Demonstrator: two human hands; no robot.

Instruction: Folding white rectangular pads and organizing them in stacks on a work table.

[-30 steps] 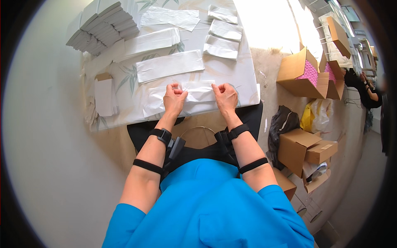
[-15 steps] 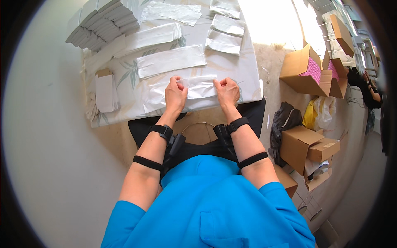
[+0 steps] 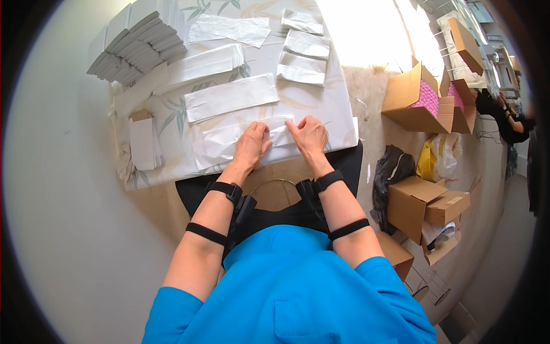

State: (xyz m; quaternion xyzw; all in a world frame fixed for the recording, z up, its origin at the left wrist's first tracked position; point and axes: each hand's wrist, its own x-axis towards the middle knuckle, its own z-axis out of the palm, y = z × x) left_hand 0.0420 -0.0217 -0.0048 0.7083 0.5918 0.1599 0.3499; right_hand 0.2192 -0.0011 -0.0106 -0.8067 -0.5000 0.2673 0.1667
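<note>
A thin, creased white sheet (image 3: pixel 215 147) lies folded at the table's near edge; whether it is paper or plastic I cannot make out. My left hand (image 3: pixel 252 146) is over its middle, fingers curled and closed on the material. Further right, my right hand (image 3: pixel 309 137) grips the sheet near its right end with thumb and fingers, which partly hide it. Just beyond lies a flat white folded strip (image 3: pixel 232 98). Behind that is a stack of similar white strips (image 3: pixel 200 64), with another loose white piece (image 3: pixel 229 30) farther back.
Three short white folded packets (image 3: pixel 302 69) lie at the back right of the patterned tablecloth (image 3: pixel 338 114). White flat cartons (image 3: pixel 137 43) are piled back left, and a smaller batch of cartons (image 3: pixel 144 142) sits at left. Open cardboard boxes (image 3: pixel 412 97) and a black bag (image 3: pixel 391 172) are on the floor.
My left hand has shifted right along the sheet, its fingers now curled further down. My right hand has turned slightly inward. The whole view has tilted a little, lowering the table in it.
</note>
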